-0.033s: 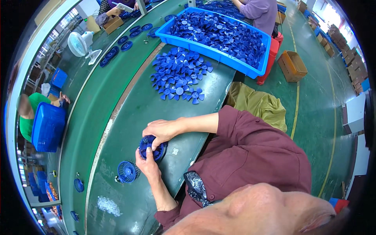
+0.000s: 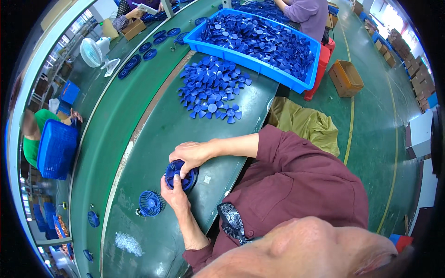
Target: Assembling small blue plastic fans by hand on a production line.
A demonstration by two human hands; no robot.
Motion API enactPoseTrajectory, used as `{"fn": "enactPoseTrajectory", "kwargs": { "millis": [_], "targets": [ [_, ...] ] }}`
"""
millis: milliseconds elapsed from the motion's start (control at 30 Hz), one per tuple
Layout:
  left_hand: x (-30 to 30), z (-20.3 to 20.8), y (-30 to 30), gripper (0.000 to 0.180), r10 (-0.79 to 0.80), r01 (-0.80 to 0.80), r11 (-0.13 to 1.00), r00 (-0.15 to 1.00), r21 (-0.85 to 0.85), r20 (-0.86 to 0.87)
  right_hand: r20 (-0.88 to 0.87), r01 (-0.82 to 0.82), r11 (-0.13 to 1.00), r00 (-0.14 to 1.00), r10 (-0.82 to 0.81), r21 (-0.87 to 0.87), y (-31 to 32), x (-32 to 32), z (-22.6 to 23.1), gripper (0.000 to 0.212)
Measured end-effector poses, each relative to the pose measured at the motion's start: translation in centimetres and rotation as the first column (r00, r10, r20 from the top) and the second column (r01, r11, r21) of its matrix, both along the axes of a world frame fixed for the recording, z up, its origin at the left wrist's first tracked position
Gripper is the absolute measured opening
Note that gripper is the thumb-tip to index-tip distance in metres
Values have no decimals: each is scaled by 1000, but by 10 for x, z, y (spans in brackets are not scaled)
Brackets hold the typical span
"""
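Right hand [image 2: 192,154]: wrapped over the far rim of a blue cage, fingers bent, thumb reaching in toward the middle. Definitely gripping it.
Left hand [image 2: 176,197]: got the near side of the same cage, thumb up over it right by the other thumb. So it's a two-handed grip.
Cage [image 2: 172,169]: the round blue piece between the hands, over the green table [image 2: 211,157]. Can't tell if it's resting on the top or held just above. The stuff under the thumbs is too covered up to make out.
Other cage [image 2: 150,203]: sits on the table just beside the left hand, ribs showing, with a small metal bit [image 2: 138,212] by its edge.
Clear bits [image 2: 129,243]: a little scatter near the table's lower end, past the other cage.
Blades [image 2: 213,88]: a loose blue heap on the table, off to the right hand's side, well apart from the cage.
Bin [image 2: 259,66]: light blue, tilted in view, loaded with more blue blades, just beyond the heap.
Belt [image 2: 106,153]: green, runs along the far side of the table, with blue rings [image 2: 149,54] on it up top and a few blue parts [image 2: 93,219] lower down.
Across the belt: a co-worker in green [image 2: 31,150] near a blue basket [image 2: 58,150], plus a white fan [image 2: 92,52].
Behind the bin: another person, purple sleeve [image 2: 299,10], near a red stool [image 2: 321,69].
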State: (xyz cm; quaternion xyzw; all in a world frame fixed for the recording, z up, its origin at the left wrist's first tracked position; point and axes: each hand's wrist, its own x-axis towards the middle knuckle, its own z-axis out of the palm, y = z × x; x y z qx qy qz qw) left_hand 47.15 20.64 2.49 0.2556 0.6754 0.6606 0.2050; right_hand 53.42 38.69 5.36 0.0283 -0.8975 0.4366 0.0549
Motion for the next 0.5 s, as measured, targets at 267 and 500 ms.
{"fn": "enactPoseTrajectory", "kwargs": {
  "millis": [267, 500],
  "targets": [
    [-4, 0, 1, 30, -55, 55, 998, 998, -9, 1, -5, 25, 999, 1000, -25, 36, 1, -1, -15, 54],
    [-23, -4, -12, 33, 288, -342, 939, 833, -32, -472, 54, -263, 957, 965, 258, 119, 45, -67, -17, 46]
  ]
}}
